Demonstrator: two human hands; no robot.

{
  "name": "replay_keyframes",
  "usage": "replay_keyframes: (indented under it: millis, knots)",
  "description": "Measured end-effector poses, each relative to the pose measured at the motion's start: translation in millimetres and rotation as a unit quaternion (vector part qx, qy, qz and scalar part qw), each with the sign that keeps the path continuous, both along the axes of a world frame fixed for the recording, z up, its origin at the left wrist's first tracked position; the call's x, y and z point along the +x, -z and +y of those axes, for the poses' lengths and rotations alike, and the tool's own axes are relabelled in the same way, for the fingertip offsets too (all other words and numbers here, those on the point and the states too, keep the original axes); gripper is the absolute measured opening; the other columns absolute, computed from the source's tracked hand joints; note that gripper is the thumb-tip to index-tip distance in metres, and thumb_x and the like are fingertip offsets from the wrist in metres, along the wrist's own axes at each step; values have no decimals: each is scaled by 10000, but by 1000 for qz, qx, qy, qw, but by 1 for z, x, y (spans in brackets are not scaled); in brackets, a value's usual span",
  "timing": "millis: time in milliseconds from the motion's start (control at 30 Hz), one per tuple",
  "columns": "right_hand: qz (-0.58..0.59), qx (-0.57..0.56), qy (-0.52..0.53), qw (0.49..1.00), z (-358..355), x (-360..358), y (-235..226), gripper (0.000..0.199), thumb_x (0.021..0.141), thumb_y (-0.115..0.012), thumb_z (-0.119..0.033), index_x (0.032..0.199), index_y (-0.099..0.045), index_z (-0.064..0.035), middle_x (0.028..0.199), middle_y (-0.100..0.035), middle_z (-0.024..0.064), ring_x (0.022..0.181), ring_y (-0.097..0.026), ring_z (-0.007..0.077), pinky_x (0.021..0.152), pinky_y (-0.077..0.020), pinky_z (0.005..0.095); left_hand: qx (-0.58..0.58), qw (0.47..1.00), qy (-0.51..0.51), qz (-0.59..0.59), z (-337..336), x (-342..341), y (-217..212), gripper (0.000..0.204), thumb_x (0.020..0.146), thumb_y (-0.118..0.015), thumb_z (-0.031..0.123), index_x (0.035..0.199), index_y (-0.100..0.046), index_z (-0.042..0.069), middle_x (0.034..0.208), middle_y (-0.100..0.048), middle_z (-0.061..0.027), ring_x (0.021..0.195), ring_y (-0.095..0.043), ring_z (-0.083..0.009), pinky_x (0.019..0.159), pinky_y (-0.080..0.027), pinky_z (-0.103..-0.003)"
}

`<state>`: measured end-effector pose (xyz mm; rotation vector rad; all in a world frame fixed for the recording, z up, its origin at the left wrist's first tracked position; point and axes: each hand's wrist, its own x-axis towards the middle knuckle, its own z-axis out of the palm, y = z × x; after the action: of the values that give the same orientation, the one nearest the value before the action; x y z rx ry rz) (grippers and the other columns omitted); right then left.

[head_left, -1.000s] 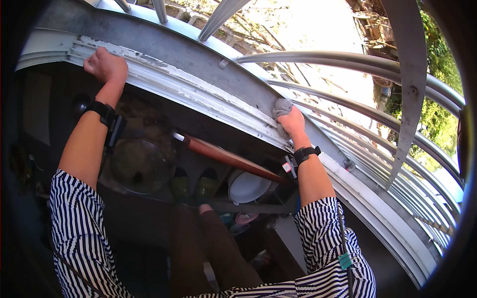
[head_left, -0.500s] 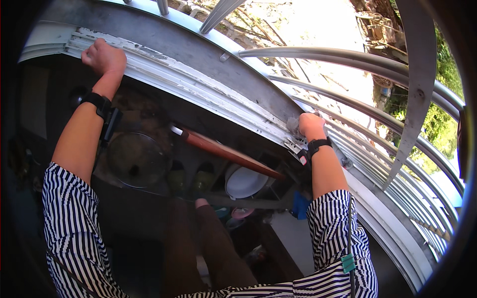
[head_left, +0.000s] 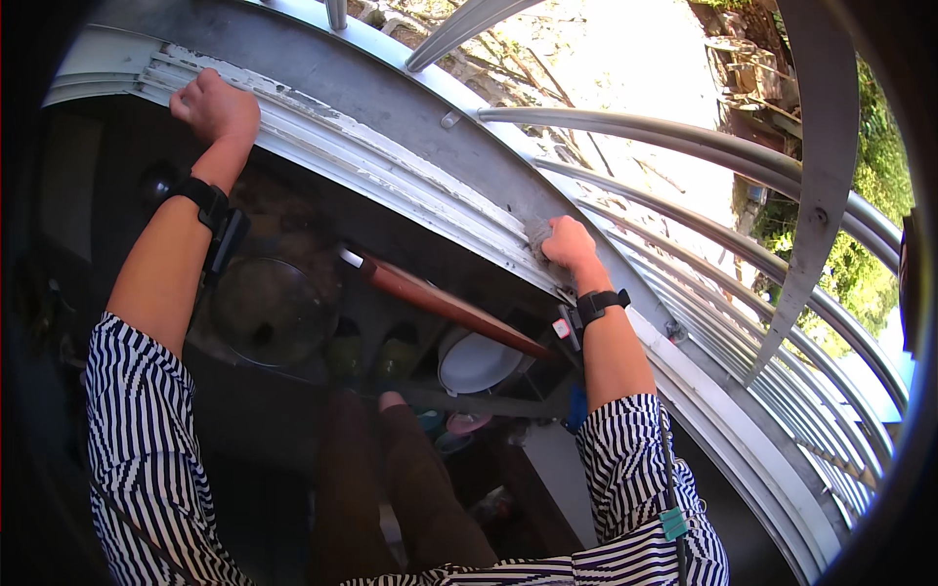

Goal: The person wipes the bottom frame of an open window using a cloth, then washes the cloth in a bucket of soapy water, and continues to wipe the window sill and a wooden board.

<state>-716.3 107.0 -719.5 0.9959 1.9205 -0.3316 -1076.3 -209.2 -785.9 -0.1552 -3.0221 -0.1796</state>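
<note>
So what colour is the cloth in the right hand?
The cloth is grey; head view shows it.

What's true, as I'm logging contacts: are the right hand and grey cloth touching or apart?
Touching: the head view shows the right hand closed against the grey cloth.

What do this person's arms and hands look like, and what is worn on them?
The left hand and right hand are gloveless. Dark-and-white striped sleeves leave the forearms bare. Each wrist has a black strap with a small dark box. A dark cable follows the right sleeve, with a green clip.
</note>
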Motion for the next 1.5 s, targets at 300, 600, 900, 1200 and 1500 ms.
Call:
replay_keyframes:
  millis: [300,600,900,1200,1500]
  knots:
    - [196,-29,82,977,-38,-63,8,374,690,-582,-184,1036,-632,-50,968,-635,205,966,-598,342,832,-460,394,-1,1000,-14,-1,6,5,-8,306,729,-585,62,1023,-507,31,1169,-494,-167,1199,-262,-367,975,-322,-408]
    - [385,-82,161,905,-13,-35,-16,320,630,-616,-121,938,-621,-32,826,-642,192,795,-615,340,757,-469,369,-10,1000,-17,-9,10,7,-19,311,733,-589,63,1028,-497,29,1167,-486,-155,1199,-246,-357,963,-342,-407]
    - [159,-50,287,943,29,31,43,738,641,-682,-456,1175,-512,24,1167,-532,276,1091,-525,368,931,-413,392,-12,1000,-14,-5,13,9,-18,326,725,-595,61,1031,-486,25,1165,-471,-157,1192,-243,-362,969,-339,-401]
    - [326,-33,244,913,-18,-17,35,491,678,-638,-319,1018,-580,30,978,-621,222,908,-599,338,824,-453,376,-2,999,-3,33,5,9,-9,320,719,-543,29,1036,-512,61,1112,-516,-165,1157,-285,-356,1014,-225,-409]
    - [216,-6,117,969,-66,-96,6,711,761,-562,-573,1339,-378,-202,1205,-421,288,1054,-521,403,907,-419,433,5,1000,-18,17,8,11,-15,278,731,-567,40,998,-492,40,1136,-489,-144,1193,-261,-350,988,-316,-398]
